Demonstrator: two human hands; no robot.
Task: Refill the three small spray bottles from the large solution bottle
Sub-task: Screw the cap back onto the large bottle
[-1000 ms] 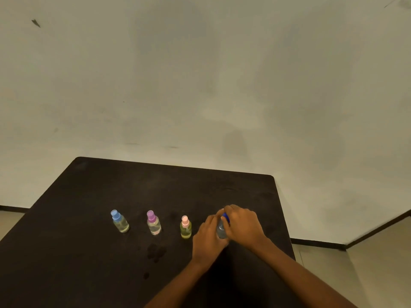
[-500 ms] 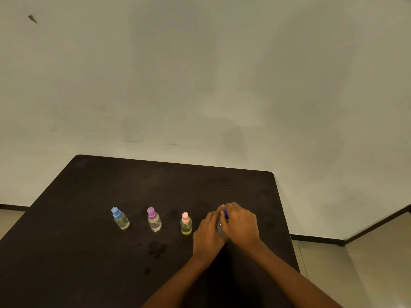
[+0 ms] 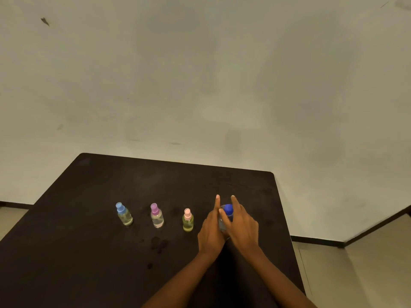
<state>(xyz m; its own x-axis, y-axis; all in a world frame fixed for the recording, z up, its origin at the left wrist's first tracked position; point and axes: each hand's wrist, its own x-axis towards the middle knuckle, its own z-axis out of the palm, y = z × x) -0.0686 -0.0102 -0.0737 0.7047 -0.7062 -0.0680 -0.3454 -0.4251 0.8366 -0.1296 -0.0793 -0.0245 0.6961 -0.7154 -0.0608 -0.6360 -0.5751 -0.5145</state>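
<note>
Head view: left hand (image 3: 211, 230), right hand (image 3: 241, 225) fingers splayed, flanking large solution bottle (image 3: 225, 216), touching sides, not clamped.

Two bare forearms are showing from the bottom edge, with no sleeve, watch or bracelet covering either one as far as the frame reaches. The left hand (image 3: 211, 232) and the right hand (image 3: 242, 227) are wearing no gloves. No ring is showing on the fingers (image 3: 217, 202), though the dim light is possibly hiding small details.
</note>
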